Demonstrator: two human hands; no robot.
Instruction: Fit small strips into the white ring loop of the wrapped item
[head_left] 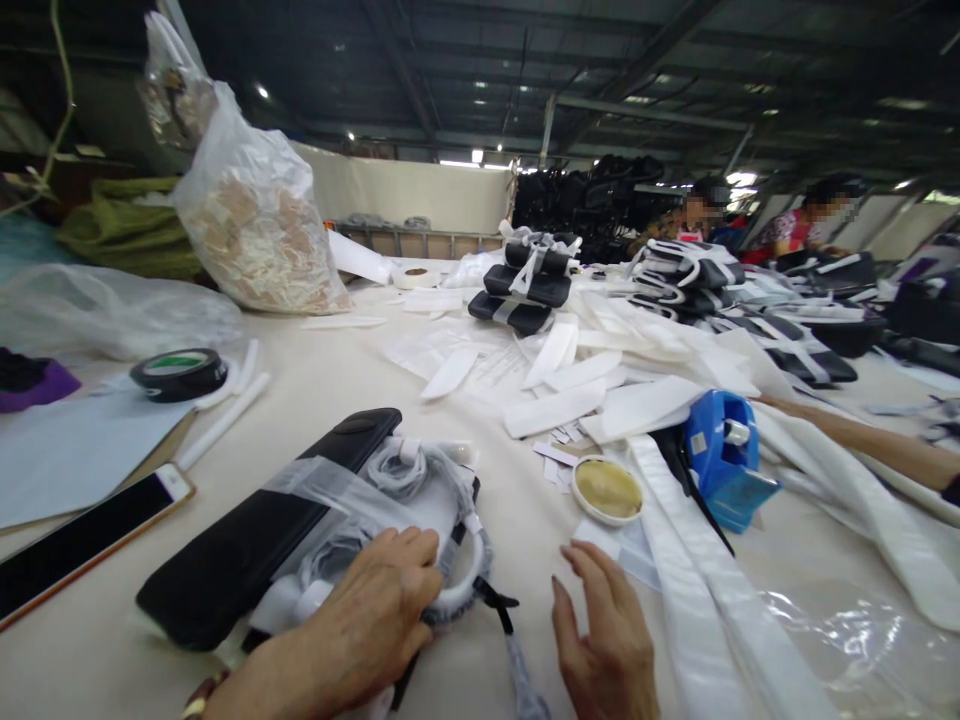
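Note:
A black handbag [262, 540] lies on the table before me, a translucent band across it. Beside its body are plastic-wrapped coils and a handle wrapped in white [480, 560]. My left hand [375, 600] is closed over this wrapped part, its fingers bent; their tips are partly hidden. To the right, my right hand [604, 630] is open with nothing in it, fingers apart, just below a round white dish with a yellow pad [607, 490]. A black strap end with a plastic-wrapped tail [514, 640] lies between my hands.
A phone [90, 540] and black tape roll [178, 375] lie left. A blue tape dispenser [724, 455], white foam strips [705, 580] and another person's arm [862, 440] are right. Farther back are stacked black bags [525, 285], a filled plastic sack [255, 220] and two people.

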